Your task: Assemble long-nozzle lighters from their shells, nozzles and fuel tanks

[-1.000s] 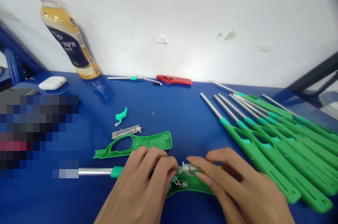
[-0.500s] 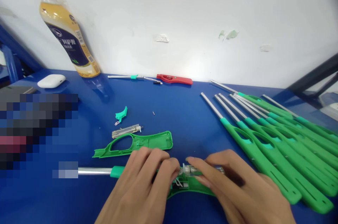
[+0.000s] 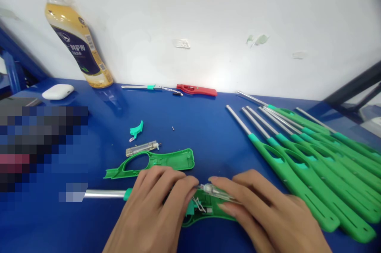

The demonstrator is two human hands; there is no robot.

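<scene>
In front of me lies an opened gas lighter with a metal tube (image 3: 105,194) and a green half shell (image 3: 208,221), its inner wires (image 3: 200,205) showing. My left hand (image 3: 162,201) is closed over the neck of this shell; its fingertips reach the valve end of a clear fuel tank. My right hand (image 3: 262,201) pinches that clear fuel tank (image 3: 220,192) between thumb and fingers, tilted above the shell. Behind my hands is the other green half shell (image 3: 175,160). Another clear tank (image 3: 142,148) and a teal trigger (image 3: 137,129) lie beyond it.
Several green lighters (image 3: 297,169) lie side by side at the right. A red lighter handle (image 3: 198,90) and a loose metal tube with wires (image 3: 137,87) rest by the wall. A bottle (image 3: 77,46), a white case (image 3: 58,91) and a small screw (image 3: 173,128) are also on the table.
The clear tank in my right hand has tilted, its far end dipping towards the shell. My left hand has shifted slightly left, and more of the wires shows.
</scene>
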